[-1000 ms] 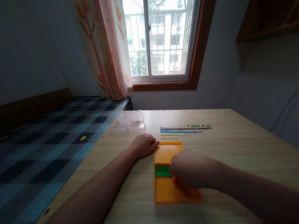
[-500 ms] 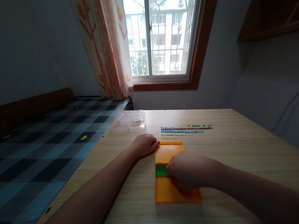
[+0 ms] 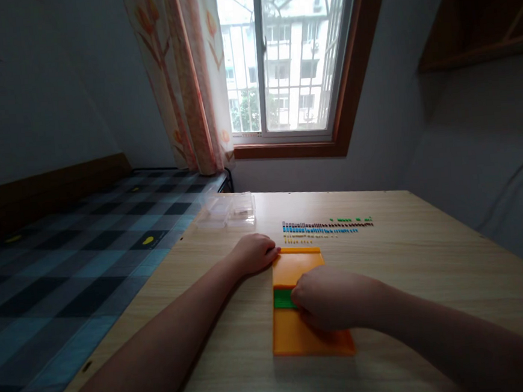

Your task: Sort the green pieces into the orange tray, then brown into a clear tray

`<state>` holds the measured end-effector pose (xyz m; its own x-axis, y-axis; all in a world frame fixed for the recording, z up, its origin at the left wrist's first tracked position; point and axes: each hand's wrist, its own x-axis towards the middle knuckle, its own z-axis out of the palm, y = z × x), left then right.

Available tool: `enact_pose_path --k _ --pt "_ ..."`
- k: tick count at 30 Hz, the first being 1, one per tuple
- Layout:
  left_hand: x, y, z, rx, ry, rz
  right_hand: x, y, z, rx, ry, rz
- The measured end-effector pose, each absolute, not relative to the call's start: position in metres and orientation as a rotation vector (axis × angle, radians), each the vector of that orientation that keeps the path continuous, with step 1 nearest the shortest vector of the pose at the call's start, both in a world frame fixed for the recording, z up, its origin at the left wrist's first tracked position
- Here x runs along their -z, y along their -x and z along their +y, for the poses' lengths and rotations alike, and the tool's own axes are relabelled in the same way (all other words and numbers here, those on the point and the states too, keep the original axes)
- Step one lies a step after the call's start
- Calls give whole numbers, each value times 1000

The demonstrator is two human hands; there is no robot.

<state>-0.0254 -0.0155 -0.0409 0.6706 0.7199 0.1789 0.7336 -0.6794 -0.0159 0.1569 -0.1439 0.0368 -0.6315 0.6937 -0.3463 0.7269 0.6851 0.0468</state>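
Note:
An orange tray [image 3: 298, 270] lies on the table in front of me, with a green ribbed strip [image 3: 284, 298] across its middle. My left hand [image 3: 254, 252] rests at the tray's far left corner, fingers curled and fingertips on the edge. Over the right part of the green strip is my right hand [image 3: 326, 296], closed with the fingers pinched together. Whatever it holds, if anything, is hidden behind the hand. Beyond the tray, small pieces lie in rows: brown pieces [image 3: 325, 225], blue pieces [image 3: 318, 230], yellow pieces [image 3: 296, 239] and a few green pieces [image 3: 343, 219].
Clear plastic boxes [image 3: 230, 210] stand at the table's far left corner. A bed with a checked cover [image 3: 91, 276] borders the wooden table [image 3: 412, 268] on the left. Behind are a curtain [image 3: 190, 93] and a barred window [image 3: 294, 66]; a wooden shelf [image 3: 479, 28] hangs at upper right.
Both hands keep practically the same places on the tray. The whole view has shifted very slightly; nothing was visibly picked up or let go.

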Motion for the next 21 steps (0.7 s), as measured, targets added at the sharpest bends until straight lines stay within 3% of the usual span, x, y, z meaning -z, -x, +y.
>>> enact_pose_path --k 21 --pt "44 26 -13 246 2797 -1213 -64 -200 -129 94 -1289 2556"
